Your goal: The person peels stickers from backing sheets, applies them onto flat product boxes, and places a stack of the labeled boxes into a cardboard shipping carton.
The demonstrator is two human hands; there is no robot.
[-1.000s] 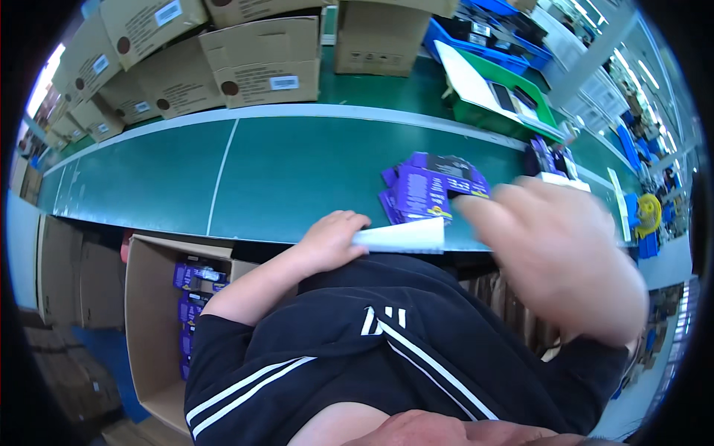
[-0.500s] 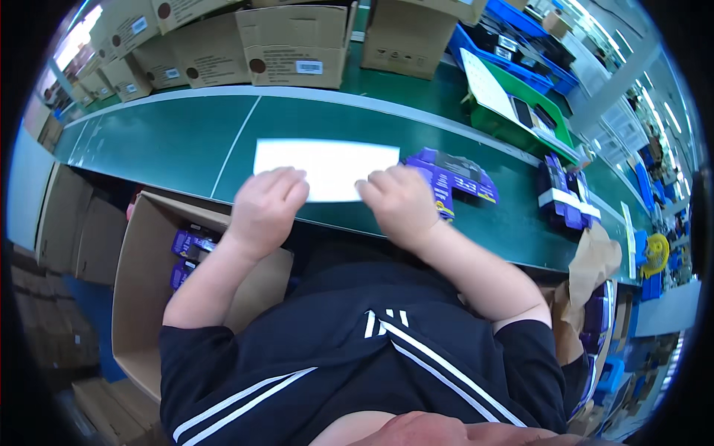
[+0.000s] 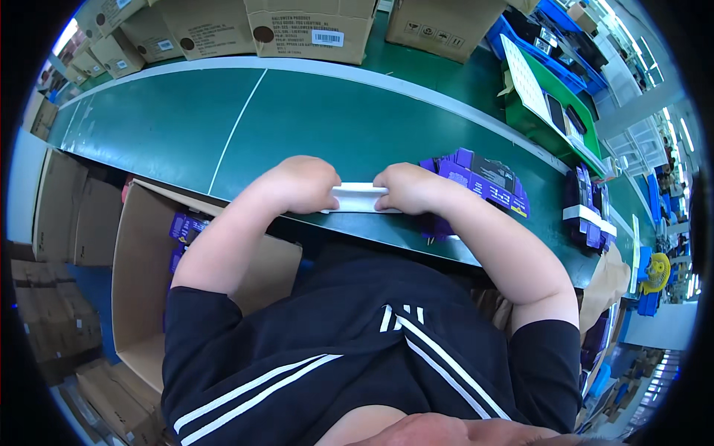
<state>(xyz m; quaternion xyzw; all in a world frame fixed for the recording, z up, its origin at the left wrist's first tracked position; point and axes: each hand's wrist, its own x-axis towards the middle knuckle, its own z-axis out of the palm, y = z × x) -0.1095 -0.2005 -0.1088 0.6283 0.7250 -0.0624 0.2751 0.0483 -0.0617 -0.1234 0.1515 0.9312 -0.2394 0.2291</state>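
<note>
A white sheet (image 3: 358,199), now a narrow folded strip, lies at the near edge of the green table. Closed on its left end is my left hand (image 3: 306,182), fingers curled over the strip. My right hand (image 3: 405,186) grips the opposite end, thumb against the near side. Flat purple printed cartons (image 3: 487,177) lie right beside and partly behind my right hand and forearm. How many layers the strip has cannot be made out.
Brown cardboard boxes (image 3: 309,30) line the table's far side. A green bin (image 3: 547,123) holds papers and small items. Banded purple cartons (image 3: 587,212) sit at the right. An open cardboard box (image 3: 141,275) with purple packages (image 3: 186,227) stands below the table's left edge.
The sheet went from a wide flat rectangle to a narrow folded strip. My hands came closer together, and the view shifted slightly.
</note>
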